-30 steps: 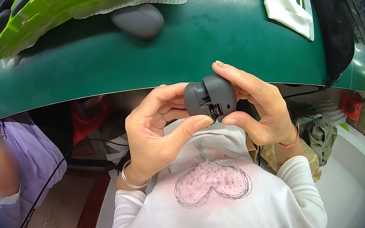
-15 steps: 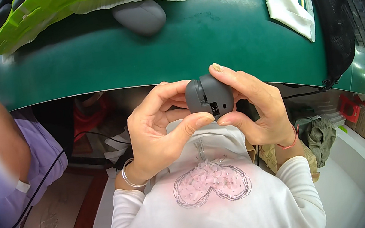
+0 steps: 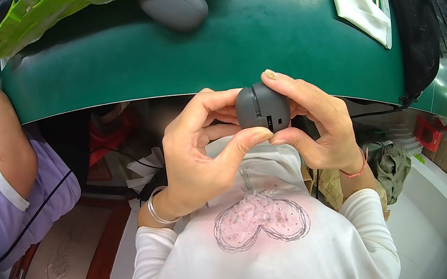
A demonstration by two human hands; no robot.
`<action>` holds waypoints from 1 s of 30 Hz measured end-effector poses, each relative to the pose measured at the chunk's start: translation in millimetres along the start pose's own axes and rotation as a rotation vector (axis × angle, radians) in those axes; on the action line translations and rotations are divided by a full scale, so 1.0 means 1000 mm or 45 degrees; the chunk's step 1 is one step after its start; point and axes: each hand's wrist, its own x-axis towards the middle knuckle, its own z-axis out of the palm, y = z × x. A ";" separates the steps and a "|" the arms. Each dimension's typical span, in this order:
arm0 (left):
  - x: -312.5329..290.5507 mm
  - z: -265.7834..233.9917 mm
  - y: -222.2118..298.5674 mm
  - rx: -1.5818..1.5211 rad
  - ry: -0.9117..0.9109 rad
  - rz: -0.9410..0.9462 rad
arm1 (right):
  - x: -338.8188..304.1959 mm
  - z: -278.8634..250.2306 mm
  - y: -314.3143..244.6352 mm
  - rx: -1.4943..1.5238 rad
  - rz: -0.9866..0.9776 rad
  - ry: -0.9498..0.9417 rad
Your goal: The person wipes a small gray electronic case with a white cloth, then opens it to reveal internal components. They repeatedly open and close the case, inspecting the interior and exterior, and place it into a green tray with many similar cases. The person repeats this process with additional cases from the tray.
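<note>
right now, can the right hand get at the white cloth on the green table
Probably yes: the white cloth lies ahead of the right hand, with green tabletop between, but that hand is holding the dark grey rounded case.

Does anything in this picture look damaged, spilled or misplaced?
Nothing looks spilled. One oddity: the dark grey device, held between the left hand and right hand, shows a groove and a dark gap, so perhaps its parts are not fully joined.

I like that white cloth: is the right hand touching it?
No, the right hand holds a grey device; the white cloth lies apart from it.
</note>
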 end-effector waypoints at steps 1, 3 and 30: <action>0.000 -0.001 0.000 -0.021 -0.010 -0.008 | 0.001 0.000 0.000 -0.009 -0.028 -0.004; -0.001 -0.002 0.002 0.010 0.003 0.028 | 0.003 0.000 -0.001 -0.029 -0.075 -0.007; 0.013 -0.006 0.007 0.432 0.054 0.366 | 0.005 0.011 -0.007 0.626 0.206 0.222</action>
